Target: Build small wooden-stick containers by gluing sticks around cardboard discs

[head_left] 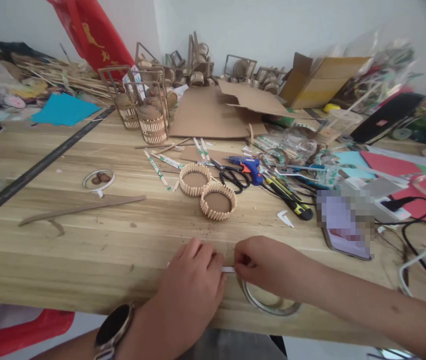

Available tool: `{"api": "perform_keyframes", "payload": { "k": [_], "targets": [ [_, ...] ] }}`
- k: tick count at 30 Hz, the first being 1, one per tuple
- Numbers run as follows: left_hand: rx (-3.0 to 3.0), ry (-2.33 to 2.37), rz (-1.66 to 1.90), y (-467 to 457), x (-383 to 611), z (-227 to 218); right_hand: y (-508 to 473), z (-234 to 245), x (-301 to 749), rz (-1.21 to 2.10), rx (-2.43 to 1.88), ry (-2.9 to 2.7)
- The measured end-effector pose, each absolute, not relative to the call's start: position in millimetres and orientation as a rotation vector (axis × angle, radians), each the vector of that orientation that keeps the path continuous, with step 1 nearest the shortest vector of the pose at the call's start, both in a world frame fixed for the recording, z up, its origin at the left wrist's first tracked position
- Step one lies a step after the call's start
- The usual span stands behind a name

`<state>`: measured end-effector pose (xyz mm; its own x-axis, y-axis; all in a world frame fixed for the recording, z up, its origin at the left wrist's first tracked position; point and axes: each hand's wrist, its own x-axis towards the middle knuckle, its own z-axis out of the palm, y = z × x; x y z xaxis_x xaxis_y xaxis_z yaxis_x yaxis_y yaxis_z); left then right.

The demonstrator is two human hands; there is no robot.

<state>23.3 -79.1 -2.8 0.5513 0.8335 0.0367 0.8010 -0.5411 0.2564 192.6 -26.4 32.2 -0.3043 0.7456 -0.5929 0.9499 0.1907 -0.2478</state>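
Between my two hands runs a short stretch of narrow white strip (228, 269), flat near the table's front edge. My left hand (196, 280), with a watch on its wrist, is closed over the strip's left part, the fingers curled down and hiding it. The right end of the strip is pinched by my right hand (260, 262). Partly under that hand lies a pale ring, like a thin roll of tape (271, 306). Just beyond my hands stand two touching round trays, a nearer one (218, 212) and a farther one (195, 187), walled with small wooden sticks.
A blue glue gun (246, 164), black-handled scissors (235, 177) and a yellow-black utility knife (291, 200) lie behind the trays. A phone (344, 225) rests at right near cables. Another white ring (99, 180) holds brown pieces at left. Flat cardboard (208, 112) lies farther back.
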Motion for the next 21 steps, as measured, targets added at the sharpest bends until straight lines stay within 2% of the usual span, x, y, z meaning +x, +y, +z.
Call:
{"api": "perform_keyframes", "payload": {
  "k": [13, 21],
  "targets": [
    [1.930, 1.172, 0.316, -64.6, 24.1, -1.2, -62.1, 50.5, 183.9, -0.380, 1.447, 2.392],
    [1.751, 1.177, 0.335, -60.6, 22.8, 10.3, -85.0, 27.1, 191.9, 0.237, 1.306, 3.029]
  ]
}}
